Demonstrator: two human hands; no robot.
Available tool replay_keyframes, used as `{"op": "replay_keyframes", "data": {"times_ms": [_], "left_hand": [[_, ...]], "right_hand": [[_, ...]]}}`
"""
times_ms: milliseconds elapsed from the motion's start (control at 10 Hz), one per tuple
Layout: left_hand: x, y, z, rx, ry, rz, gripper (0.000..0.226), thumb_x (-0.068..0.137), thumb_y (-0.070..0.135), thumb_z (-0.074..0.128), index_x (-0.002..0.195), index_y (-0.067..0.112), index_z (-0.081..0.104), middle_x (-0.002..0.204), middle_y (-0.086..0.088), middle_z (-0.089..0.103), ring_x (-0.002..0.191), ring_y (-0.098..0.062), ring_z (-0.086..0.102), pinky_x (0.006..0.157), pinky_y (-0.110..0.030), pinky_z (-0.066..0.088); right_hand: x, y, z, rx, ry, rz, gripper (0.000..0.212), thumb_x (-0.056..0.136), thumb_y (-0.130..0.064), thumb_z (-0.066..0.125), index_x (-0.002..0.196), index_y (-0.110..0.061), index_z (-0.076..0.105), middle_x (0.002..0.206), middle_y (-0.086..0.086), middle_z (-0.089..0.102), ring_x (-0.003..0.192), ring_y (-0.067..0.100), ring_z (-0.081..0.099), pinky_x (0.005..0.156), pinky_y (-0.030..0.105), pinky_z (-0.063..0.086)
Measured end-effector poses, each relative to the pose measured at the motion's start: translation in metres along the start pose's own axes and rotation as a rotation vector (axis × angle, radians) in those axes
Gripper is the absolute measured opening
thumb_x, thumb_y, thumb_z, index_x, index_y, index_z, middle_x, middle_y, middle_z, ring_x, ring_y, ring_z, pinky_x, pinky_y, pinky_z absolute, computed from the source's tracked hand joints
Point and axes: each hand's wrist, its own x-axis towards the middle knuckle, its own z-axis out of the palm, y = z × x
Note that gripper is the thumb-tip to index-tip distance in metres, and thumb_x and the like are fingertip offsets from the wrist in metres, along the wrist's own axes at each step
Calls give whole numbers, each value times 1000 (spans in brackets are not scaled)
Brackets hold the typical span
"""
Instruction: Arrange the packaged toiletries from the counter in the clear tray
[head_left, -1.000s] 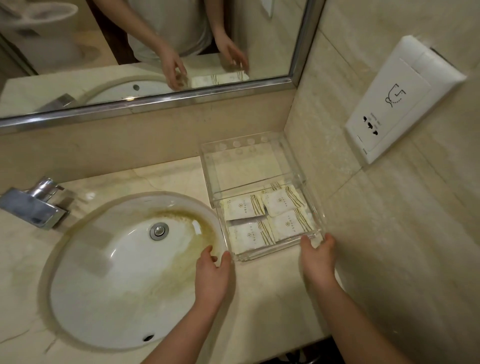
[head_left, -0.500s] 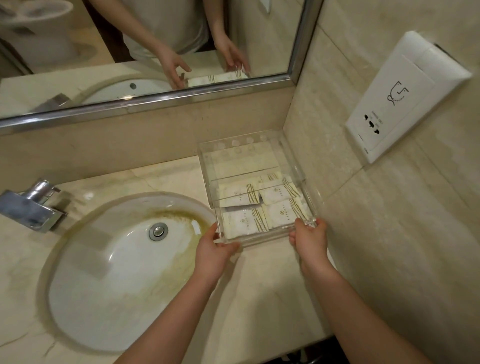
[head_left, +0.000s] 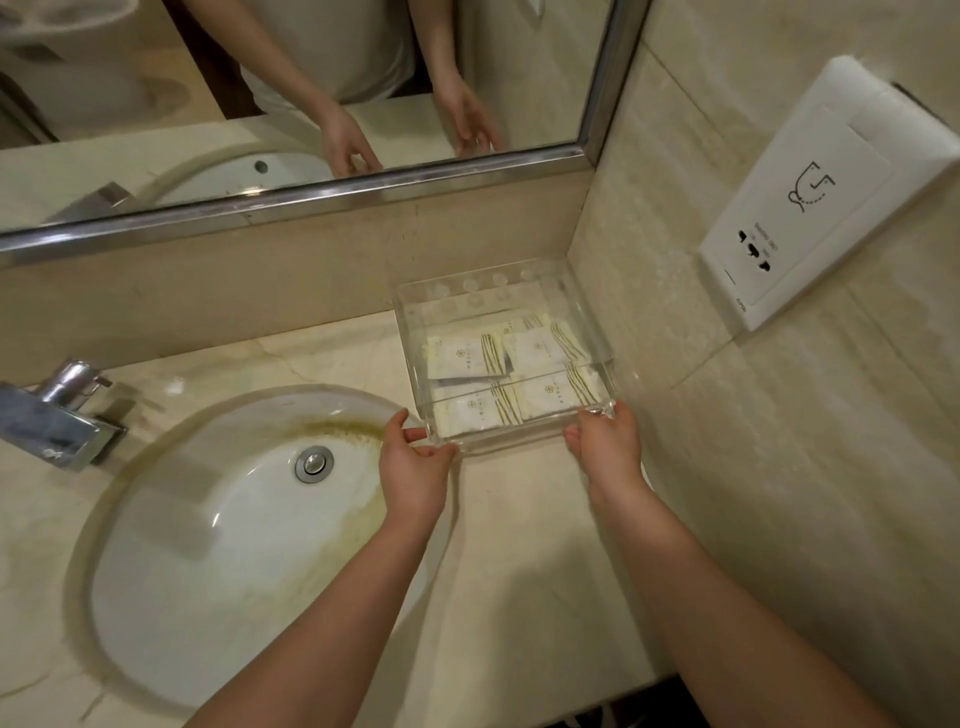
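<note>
A clear plastic tray (head_left: 410, 332) sits in the back right corner of the marble counter, against the side wall. Several white toiletry packets (head_left: 466, 356) with gold stripes lie flat inside it, side by side and partly overlapping. My left hand (head_left: 413, 462) grips the tray's near left corner. My right hand (head_left: 605, 441) grips its near right corner. Both hands hold the front edge with fingers curled on the rim.
A white oval sink (head_left: 244, 525) with yellow stains fills the counter's left side, with a chrome tap (head_left: 57, 415) at far left. A mirror (head_left: 291, 93) runs along the back wall. A white socket panel (head_left: 826, 208) is on the right wall.
Both hands took hold of the tray's front corners and pushed it back toward the corner near the mirror wall. The packets moved with it.
</note>
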Motion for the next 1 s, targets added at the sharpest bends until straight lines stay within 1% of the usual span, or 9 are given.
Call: {"op": "replay_keyframes", "data": {"times_ms": [200, 300, 400, 500, 600, 700, 800, 900, 1000], "left_hand": [[10, 7, 9, 56, -3, 78, 88, 79, 7, 75, 150, 14, 24, 137, -4, 39, 73, -3, 59, 80, -19, 40], [14, 10, 14, 120, -14, 109, 94, 77, 5, 76, 152, 14, 20, 142, -9, 34, 79, -12, 59, 80, -22, 43], [25, 10, 17, 132, -2, 179, 81, 74, 7, 75, 144, 22, 36, 129, -7, 50, 82, -17, 62, 78, -31, 55], [34, 10, 16, 133, 39, 198, 57, 73, 13, 73, 124, 28, 52, 103, 0, 64, 69, -12, 62, 69, -37, 58], [40, 9, 18, 133, 76, 199, 49, 70, 21, 71, 116, 29, 55, 101, 7, 66, 81, -15, 64, 71, -41, 58], [44, 7, 20, 131, 78, 189, 52, 68, 27, 71, 118, 30, 55, 105, 8, 67, 90, -17, 65, 76, -41, 58], [42, 8, 23, 88, 92, 180, 51, 69, 20, 72, 117, 29, 57, 104, 8, 67, 90, -14, 65, 76, -34, 57], [40, 12, 24, 76, 98, 185, 46, 71, 13, 73, 113, 25, 60, 100, 7, 67, 86, -12, 65, 67, -20, 50], [37, 17, 22, 82, 89, 183, 40, 75, 11, 74, 112, 18, 59, 100, 7, 66, 89, -16, 66, 66, -22, 47]], "right_hand": [[3, -14, 14, 95, -67, 26, 34, 66, -9, 45, 93, -27, 53, 54, -10, 39, 50, 11, 34, 47, 24, 28], [8, -15, 18, 104, -62, 77, 59, 67, -4, 44, 122, -22, 55, 56, -8, 36, 52, 11, 31, 51, 28, 25], [14, -15, 21, 131, -88, 122, 85, 70, 2, 44, 151, -21, 30, 60, -6, 33, 52, 9, 30, 57, 27, 29], [19, -17, 27, 209, -125, 138, 87, 74, 9, 42, 154, -20, 25, 62, -5, 26, 55, 8, 26, 59, 27, 27], [28, -16, 30, 237, -140, 159, 88, 74, 10, 42, 154, -20, 22, 60, -6, 26, 55, 8, 26, 61, 26, 29], [28, -20, 31, 231, -169, 140, 88, 76, 11, 43, 155, -19, 19, 89, 1, 63, 67, 8, 46, 98, 37, 48], [29, -21, 30, 282, -183, 123, 84, 82, 13, 43, 155, -17, 16, 157, 21, 27, 132, 25, 47, 114, 45, 34], [27, -21, 30, 345, -221, 104, 80, 87, 14, 43, 155, -15, 14, 161, 13, 21, 139, 26, 39, 113, 38, 38], [31, -19, 26, 322, -205, 126, 78, 86, 12, 44, 155, -13, 17, 155, 19, 33, 136, 29, 45, 110, 38, 42]]}}
